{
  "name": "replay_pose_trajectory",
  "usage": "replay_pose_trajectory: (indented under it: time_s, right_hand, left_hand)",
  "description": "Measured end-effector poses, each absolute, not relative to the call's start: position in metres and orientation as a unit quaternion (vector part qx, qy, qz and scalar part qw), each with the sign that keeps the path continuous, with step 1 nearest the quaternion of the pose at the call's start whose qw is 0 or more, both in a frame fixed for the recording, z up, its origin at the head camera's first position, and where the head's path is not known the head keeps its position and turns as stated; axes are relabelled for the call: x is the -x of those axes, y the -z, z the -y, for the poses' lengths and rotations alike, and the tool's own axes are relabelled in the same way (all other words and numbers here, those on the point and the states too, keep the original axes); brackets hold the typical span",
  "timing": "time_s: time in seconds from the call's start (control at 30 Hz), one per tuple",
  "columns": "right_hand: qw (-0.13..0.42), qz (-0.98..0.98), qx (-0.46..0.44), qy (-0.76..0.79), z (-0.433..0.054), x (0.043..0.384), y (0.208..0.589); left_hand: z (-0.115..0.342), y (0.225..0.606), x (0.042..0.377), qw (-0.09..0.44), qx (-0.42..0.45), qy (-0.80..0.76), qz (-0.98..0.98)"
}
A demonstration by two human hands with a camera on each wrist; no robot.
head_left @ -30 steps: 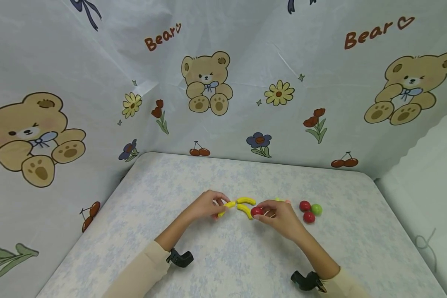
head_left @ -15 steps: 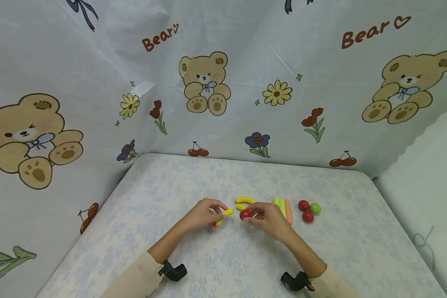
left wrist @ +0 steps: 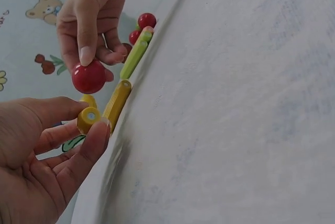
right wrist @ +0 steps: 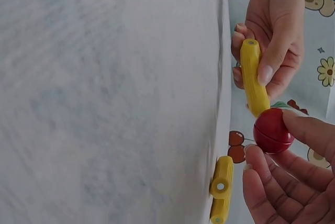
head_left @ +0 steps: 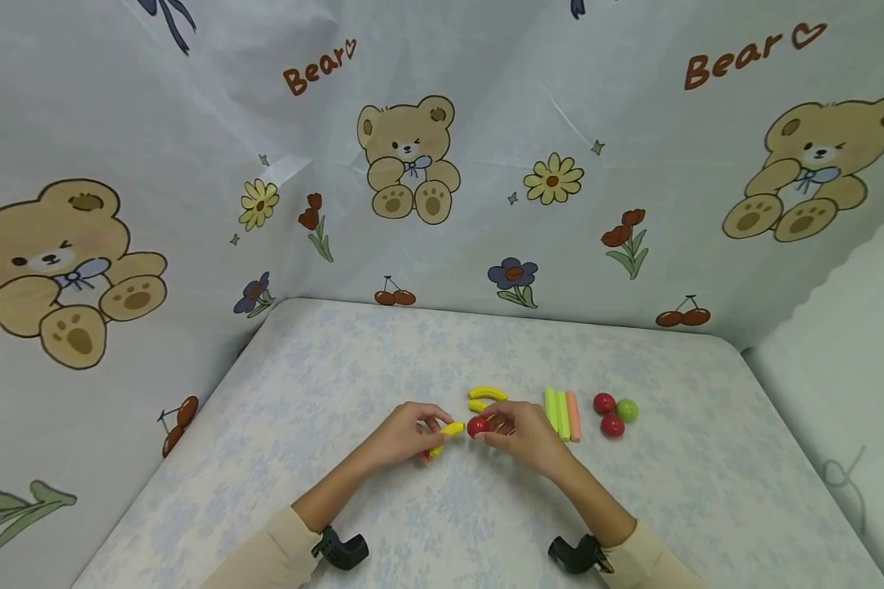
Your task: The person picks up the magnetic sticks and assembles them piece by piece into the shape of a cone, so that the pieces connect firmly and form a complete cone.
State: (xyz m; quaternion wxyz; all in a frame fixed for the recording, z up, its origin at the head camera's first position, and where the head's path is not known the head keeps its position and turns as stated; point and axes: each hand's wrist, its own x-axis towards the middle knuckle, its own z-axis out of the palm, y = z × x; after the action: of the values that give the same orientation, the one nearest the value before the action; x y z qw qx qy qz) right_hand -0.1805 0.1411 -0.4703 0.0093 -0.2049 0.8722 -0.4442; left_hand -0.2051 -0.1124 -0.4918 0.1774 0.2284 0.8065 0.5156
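My left hand (head_left: 401, 435) pinches a yellow toy banana (head_left: 449, 430) with white-dotted, flat ends, plain in the right wrist view. A small pinkish-red patch shows beneath that hand; I cannot tell what it is. Between thumb and fingers, my right hand (head_left: 529, 438) holds a glossy red ball (head_left: 478, 426) with a seam round it. The ball is close to the banana's right end; whether they touch is unclear. Just beyond, two more yellow bananas (head_left: 488, 393) lie on the table, the nearer one partly covered by the right hand.
Right of the hands, two light green sticks (head_left: 557, 413) and a salmon-coloured stick (head_left: 574, 415) lie side by side. Farther right sit two red balls (head_left: 612, 425) and a green ball (head_left: 627, 410). A bear-print curtain (head_left: 471, 245) hangs behind the table (head_left: 339, 343).
My right hand has moved left with the red ball, uncovering the sticks. The left hand has drawn its banana nearer, away from the two on the table.
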Motion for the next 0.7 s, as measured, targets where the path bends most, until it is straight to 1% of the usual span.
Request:
replay_pose_trajectory:
  time_s: [0.13, 0.37, 0.7]
  right_hand:
    - [0.013, -0.876, 0.205, 0.436, -0.138, 0.18, 0.471]
    - [0.025, -0.891, 0.196, 0.409, -0.136, 0.18, 0.474]
    - [0.067, -0.901, 0.205, 0.376, -0.133, 0.184, 0.475]
  left_hand:
    - [0.11, 0.495, 0.204, 0.176, -0.226, -0.516, -0.807]
    - [0.108, 0.497, 0.201, 0.196, -0.215, -0.521, -0.802]
    - [0.11, 0.504, 0.202, 0.169, -0.255, -0.473, -0.826]
